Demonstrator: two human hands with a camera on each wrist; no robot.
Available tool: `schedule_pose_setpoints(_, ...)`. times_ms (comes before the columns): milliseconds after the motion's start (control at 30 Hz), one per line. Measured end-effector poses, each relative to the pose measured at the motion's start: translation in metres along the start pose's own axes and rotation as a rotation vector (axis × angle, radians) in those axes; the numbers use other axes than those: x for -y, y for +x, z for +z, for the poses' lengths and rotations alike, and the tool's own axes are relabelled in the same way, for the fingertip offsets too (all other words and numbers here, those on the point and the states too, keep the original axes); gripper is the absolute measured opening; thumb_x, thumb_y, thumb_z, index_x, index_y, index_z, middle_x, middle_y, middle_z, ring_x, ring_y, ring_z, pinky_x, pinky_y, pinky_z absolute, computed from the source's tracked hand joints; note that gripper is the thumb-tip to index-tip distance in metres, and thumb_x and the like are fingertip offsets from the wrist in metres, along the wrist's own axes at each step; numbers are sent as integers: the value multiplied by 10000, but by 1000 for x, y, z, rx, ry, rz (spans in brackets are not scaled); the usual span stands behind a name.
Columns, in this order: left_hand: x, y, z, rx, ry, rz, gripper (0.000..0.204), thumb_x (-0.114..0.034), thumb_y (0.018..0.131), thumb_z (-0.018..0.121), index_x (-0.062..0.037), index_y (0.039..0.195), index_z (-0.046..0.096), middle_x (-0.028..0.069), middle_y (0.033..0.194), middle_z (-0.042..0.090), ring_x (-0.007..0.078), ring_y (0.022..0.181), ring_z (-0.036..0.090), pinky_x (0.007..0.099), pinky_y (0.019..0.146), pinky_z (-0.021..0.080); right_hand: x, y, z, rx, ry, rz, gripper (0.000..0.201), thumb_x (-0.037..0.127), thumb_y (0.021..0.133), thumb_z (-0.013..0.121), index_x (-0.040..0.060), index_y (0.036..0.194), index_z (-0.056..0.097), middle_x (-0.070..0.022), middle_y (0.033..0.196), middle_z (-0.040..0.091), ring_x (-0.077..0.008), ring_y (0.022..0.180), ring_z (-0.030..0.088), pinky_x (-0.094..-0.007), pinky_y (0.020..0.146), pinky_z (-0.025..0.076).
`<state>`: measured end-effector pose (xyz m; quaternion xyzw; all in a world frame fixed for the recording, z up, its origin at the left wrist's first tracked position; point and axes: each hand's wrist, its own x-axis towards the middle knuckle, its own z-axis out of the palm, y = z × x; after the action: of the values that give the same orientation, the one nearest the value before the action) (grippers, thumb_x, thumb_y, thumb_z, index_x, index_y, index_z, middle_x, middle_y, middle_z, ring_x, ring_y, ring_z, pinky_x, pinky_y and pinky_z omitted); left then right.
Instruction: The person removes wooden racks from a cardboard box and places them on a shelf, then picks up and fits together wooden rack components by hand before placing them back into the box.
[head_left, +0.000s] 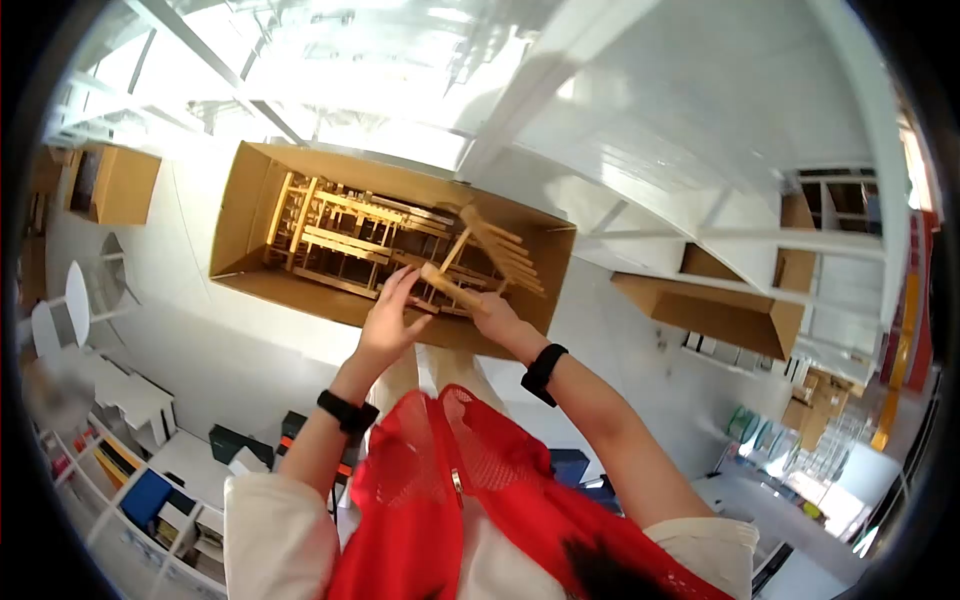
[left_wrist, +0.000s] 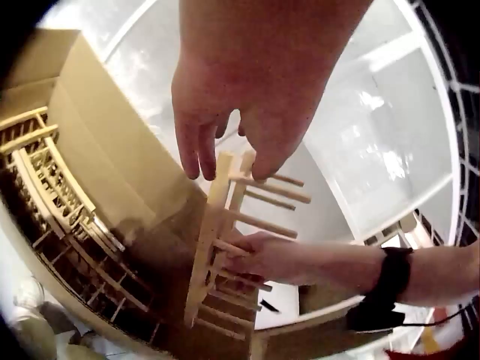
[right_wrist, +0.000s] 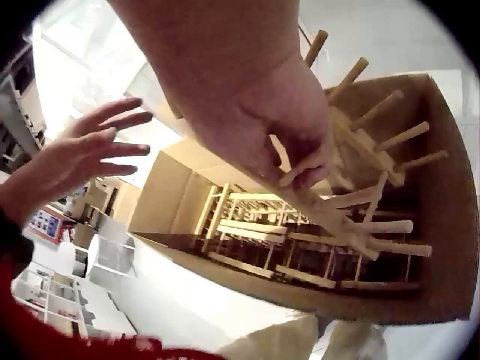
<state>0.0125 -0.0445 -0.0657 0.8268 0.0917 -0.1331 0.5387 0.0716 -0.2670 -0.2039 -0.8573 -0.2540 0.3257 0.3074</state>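
Note:
A wooden dowel rack (head_left: pixel 490 250) stands tilted over an open cardboard box (head_left: pixel 240 220). My right hand (head_left: pixel 490 312) grips one of its side rails from below, fingers curled round the wood (right_wrist: pixel 300 169). In the left wrist view that hand (left_wrist: pixel 251 259) clasps the rack (left_wrist: pixel 217 225) near its middle. My left hand (head_left: pixel 405 285) is open, fingers straight, its tips at the rack's near end (left_wrist: pixel 225 161). I cannot tell whether they touch it. In the right wrist view the left hand (right_wrist: pixel 127 135) shows spread fingers, apart from the rack (right_wrist: pixel 375 225).
Several more wooden racks (head_left: pixel 330 235) lie packed inside the box. Another open cardboard box (head_left: pixel 720 310) sits to the right and a smaller one (head_left: pixel 115 185) to the far left. White shelving (head_left: pixel 130 480) with small items lines the lower left.

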Motion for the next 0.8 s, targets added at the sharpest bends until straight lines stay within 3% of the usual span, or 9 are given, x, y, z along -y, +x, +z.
schedule_pose_setpoints(167, 78, -11, 45, -263, -33, -114, 578, -15, 765, 651, -46, 1289, 408, 122, 1336, 394, 253, 1030, 559, 323, 802, 497, -62, 78, 12, 182, -17, 365, 292, 163, 875, 435, -10, 1068, 568, -235, 931, 605, -405, 841, 578, -454, 741, 484)
schedule_pose_setpoints(267, 120, -27, 67, -259, 281, -172, 527, -74, 762, 655, -56, 1251, 459, 114, 1302, 435, 272, 1131, 487, 408, 969, 374, -108, 120, 40, 285, -79, 428, 326, 107, 889, 429, 3, 1184, 521, -234, 1176, 531, -385, 1044, 517, -393, 866, 440)
schedule_pose_setpoints(300, 132, -30, 72, -237, 425, -186, 520, -91, 761, 656, -59, 1245, 467, 112, 1300, 438, 277, 1150, 471, 428, 1008, 336, -128, 141, 52, 395, -195, 454, 271, 113, 875, 462, -19, 1095, 551, -232, 1099, 569, -373, 972, 554, -403, 822, 461)
schedule_pose_setpoints(333, 145, -32, 75, -177, 424, -247, 502, -159, 769, 643, -72, 1236, 480, 99, 1311, 434, 275, 1216, 403, 499, 1076, 175, -142, 154, 64, 409, -252, 454, 241, 116, 877, 453, -24, 1037, 567, -223, 1022, 579, -363, 904, 566, -420, 779, 474)
schedule_pose_setpoints(467, 179, -27, 91, -85, 633, -282, 498, -180, 763, 624, -115, 1239, 497, 63, 1349, 403, 262, 1284, 315, 560, 1080, 46, -191, 182, 100, 413, -308, 517, 204, 141, 882, 488, -26, 915, 600, -195, 909, 601, -329, 818, 588, -421, 718, 502)
schedule_pose_setpoints(567, 184, -20, 96, -60, 653, -284, 521, -177, 735, 619, -141, 1243, 505, 33, 1366, 386, 272, 1298, 277, 589, 1065, 27, -220, 202, 123, 506, -378, 658, 165, 125, 882, 495, -30, 866, 548, -178, 859, 595, -261, 745, 567, -347, 692, 482)
schedule_pose_setpoints(600, 184, -17, 94, -41, 697, -269, 518, -245, 744, 611, -190, 1249, 505, -12, 1389, 358, 249, 1292, 273, 624, 1032, 57, -246, 196, 133, 512, -331, 557, 164, 98, 890, 461, -28, 845, 555, -161, 825, 583, -249, 709, 555, -339, 647, 482)
schedule_pose_setpoints(700, 182, -6, 93, -63, 683, -264, 501, -240, 742, 610, -213, 1234, 519, -13, 1384, 364, 247, 1284, 283, 623, 1030, 61, -258, 228, 157, 756, -481, 692, 292, 241, 883, 537, -16, 996, 618, -157, 1009, 628, -292, 855, 608, -371, 710, 504)
schedule_pose_setpoints(800, 179, -8, 92, -43, 681, -292, 469, -232, 747, 601, -224, 1212, 538, -6, 1384, 364, 253, 1278, 290, 619, 1031, 63, -311, 241, 198, 726, -428, 748, 394, 320, 915, 473, 10, 1133, 582, -153, 1182, 567, -297, 1009, 573, -388, 823, 473)
